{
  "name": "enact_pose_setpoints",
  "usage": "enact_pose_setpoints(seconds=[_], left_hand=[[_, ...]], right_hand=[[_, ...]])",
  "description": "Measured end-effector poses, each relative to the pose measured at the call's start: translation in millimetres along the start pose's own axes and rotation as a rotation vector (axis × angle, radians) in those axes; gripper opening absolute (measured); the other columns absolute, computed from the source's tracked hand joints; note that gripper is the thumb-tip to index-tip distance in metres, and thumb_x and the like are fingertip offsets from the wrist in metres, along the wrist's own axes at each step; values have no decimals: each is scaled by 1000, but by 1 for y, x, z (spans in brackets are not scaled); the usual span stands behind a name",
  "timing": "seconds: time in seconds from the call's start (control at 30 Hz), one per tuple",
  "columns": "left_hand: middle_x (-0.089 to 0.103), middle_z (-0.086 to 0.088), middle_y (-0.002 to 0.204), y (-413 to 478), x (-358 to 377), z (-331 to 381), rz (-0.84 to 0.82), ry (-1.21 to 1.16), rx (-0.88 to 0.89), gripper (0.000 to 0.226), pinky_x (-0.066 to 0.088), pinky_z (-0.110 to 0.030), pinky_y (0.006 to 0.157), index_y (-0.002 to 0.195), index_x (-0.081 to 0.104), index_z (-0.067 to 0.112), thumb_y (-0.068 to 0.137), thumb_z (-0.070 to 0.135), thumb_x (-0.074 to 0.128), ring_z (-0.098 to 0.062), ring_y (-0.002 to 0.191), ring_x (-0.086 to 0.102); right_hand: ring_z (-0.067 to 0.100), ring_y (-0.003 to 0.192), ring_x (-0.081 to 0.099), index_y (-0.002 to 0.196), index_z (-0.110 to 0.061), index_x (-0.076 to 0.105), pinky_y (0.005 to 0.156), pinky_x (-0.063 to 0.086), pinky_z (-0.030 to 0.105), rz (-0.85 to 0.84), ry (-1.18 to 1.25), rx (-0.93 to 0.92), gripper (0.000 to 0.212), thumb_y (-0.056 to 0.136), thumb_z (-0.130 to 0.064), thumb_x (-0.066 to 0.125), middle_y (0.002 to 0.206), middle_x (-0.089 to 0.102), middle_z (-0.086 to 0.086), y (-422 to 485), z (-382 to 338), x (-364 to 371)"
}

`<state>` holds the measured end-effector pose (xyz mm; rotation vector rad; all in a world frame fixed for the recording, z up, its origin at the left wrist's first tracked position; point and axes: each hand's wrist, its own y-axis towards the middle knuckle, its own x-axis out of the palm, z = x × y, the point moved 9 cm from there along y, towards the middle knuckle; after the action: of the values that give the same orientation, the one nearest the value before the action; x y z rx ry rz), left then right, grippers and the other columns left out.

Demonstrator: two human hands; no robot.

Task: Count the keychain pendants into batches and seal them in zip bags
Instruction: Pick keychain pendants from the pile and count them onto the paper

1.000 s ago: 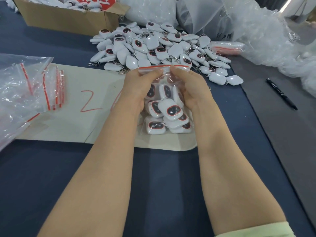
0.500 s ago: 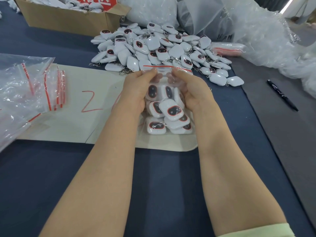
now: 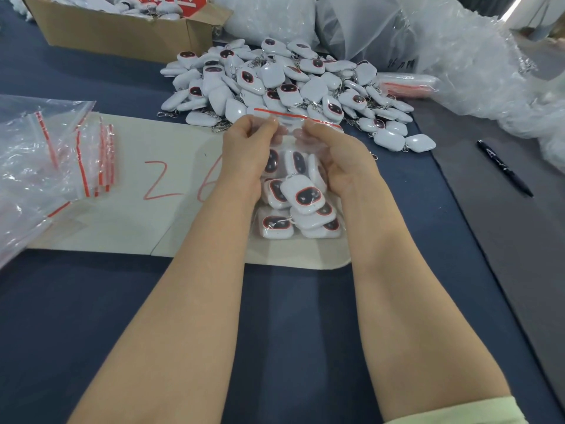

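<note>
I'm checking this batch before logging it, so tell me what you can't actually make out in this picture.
Head view only:
- Pendant count in the zip bag: pendants overlap, and the left hand and right hand cover the upper ones.
- Whether the red zip strip is fully sealed: fingers cover it.
- Red number on the paper sheet: left forearm hides it past "2".
- Cardboard box contents: cut off by the top edge.

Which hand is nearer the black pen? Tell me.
Right. The right hand grips the zip bag on the pen's side; the left hand holds the bag's far edge, farther away.
</note>
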<state>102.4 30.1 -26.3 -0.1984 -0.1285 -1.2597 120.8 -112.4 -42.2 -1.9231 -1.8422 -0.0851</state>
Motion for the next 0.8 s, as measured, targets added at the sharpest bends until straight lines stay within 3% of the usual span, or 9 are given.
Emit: enact_pose_setpoints(seconds=[0.1, 0.23, 0.37, 0.43, 0.5, 0.6, 0.67, 0.8], left_hand=[[68, 1, 70, 1, 1, -2, -18, -9, -39, 17, 50, -40, 85, 71, 60, 15, 87, 16, 63, -19, 75, 58], [64, -3, 74, 0, 2, -6, -59, 26, -114, 12, 52, -47, 86, 73, 65, 16, 79, 21, 74, -24, 79, 59], [66, -6, 76, -1, 1, -5, -55, 53, -99, 8, 53, -38, 72, 79, 68, 10, 80, 16, 73, -23, 70, 60], [69, -15, 89, -2, 1, -4, -62, 56, -105, 20, 54, -46, 80, 93, 68, 3, 81, 18, 74, -32, 80, 65], [69, -19, 98, -5, 4, -3, -83, 58, -102, 16, 52, -51, 85, 92, 68, 6, 81, 16, 74, -34, 88, 66], [69, -19, 99, -7, 5, 0, -82, 72, -82, 6, 51, -53, 85, 82, 67, 14, 81, 15, 73, -28, 83, 63], [69, -21, 101, -6, 5, -1, -76, 58, -82, 7, 50, -55, 86, 84, 67, 13, 81, 14, 73, -32, 85, 64], [69, -12, 86, -3, 5, -3, -72, 58, -83, 7, 51, -53, 85, 81, 67, 15, 79, 13, 74, -28, 83, 63]], right_hand=[[16, 52, 66, 73, -5, 66, 54, 55, 22, -2, -10, -3, 16, 88, -10, 64, 64, 71, 4, -1, 1, 1], [20, 53, 65, 73, -6, 67, 56, 55, 26, -13, -48, -38, 15, 87, -11, 66, 64, 69, 7, -3, -1, 0], [17, 60, 64, 76, -8, 67, 61, 54, 26, -40, -78, -70, 14, 88, -14, 65, 64, 69, 2, -5, -2, 1], [16, 62, 64, 72, -9, 69, 63, 55, 27, -46, -84, -79, 18, 89, -14, 65, 65, 70, 2, -4, -3, 2], [16, 57, 64, 63, -11, 70, 59, 55, 25, -49, -86, -83, 26, 88, -13, 65, 63, 69, 4, -4, -3, 2], [14, 56, 64, 68, -10, 68, 57, 55, 24, -48, -85, -93, 21, 89, -12, 65, 61, 69, 2, -5, -5, 3], [18, 62, 64, 72, -9, 67, 64, 57, 27, -49, -88, -76, 16, 88, -12, 67, 66, 69, 4, -6, -5, 4], [21, 60, 64, 74, -7, 67, 64, 57, 29, -45, -79, -31, 15, 87, -14, 68, 70, 68, 8, -7, -3, 5]])
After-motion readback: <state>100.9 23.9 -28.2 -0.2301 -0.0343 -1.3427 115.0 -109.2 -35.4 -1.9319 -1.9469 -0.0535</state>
